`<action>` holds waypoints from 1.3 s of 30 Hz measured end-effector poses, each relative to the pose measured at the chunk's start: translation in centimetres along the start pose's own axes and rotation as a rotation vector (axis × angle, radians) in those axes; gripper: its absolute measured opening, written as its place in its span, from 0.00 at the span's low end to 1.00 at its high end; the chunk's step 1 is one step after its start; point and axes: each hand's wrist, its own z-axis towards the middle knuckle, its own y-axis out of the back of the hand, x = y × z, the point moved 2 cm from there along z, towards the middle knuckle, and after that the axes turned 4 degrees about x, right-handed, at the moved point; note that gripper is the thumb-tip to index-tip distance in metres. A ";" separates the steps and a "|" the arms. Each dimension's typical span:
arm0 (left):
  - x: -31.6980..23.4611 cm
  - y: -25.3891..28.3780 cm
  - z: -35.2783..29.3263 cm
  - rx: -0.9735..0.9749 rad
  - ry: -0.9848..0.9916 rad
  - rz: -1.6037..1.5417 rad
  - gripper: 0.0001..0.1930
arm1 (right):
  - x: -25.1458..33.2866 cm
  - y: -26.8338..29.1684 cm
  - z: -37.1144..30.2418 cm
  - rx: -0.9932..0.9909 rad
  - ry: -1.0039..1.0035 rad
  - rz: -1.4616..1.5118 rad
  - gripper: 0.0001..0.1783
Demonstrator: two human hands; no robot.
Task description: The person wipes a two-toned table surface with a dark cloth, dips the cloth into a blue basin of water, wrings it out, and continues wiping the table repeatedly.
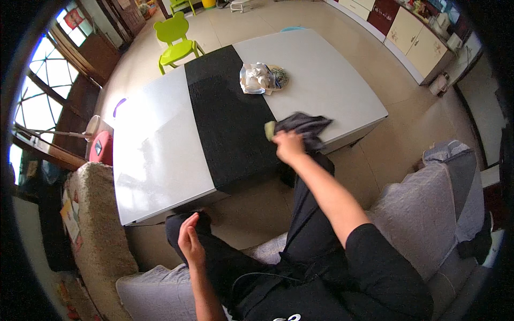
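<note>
My right hand (pixel 289 146) reaches over the near right part of the table and is closed on a dark cloth (pixel 306 127). The cloth looks crumpled and slightly blurred, spreading to the right past my fingers. At its left end a small pale yellow-green piece (pixel 270 130) shows; I cannot tell whether it is part of the cloth. My left hand (pixel 191 239) is held by my left knee, fingers stretched out, with nothing in it. The low table (pixel 155 144) has glossy white sides and a black textured band (pixel 230 117) across its middle.
Toward the far side of the table lies a clear plastic bag (pixel 257 78) with white contents, beside a rounded speckled item (pixel 278 78). A green child's chair (pixel 176 43) stands beyond. Grey-covered sofa seating (pixel 417 214) surrounds me, and a cream cabinet (pixel 423 48) stands far right.
</note>
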 end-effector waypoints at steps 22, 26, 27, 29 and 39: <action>3.0 -10.0 5.8 0.334 0.198 0.008 0.11 | -24.3 4.0 7.2 0.139 -0.570 0.068 0.21; 0.8 -18.8 13.8 0.445 0.167 -0.064 0.10 | -13.8 1.7 11.0 0.014 -0.332 0.085 0.19; -1.0 -21.2 16.2 0.502 0.173 -0.034 0.09 | -11.2 2.2 9.8 0.072 -0.191 0.014 0.21; -4.0 -26.0 19.6 0.601 0.138 0.056 0.09 | -9.4 2.1 6.2 0.153 -0.002 -0.004 0.22; -10.2 -45.3 20.7 0.881 0.126 0.254 0.18 | -28.7 11.4 3.4 0.303 -0.271 0.017 0.27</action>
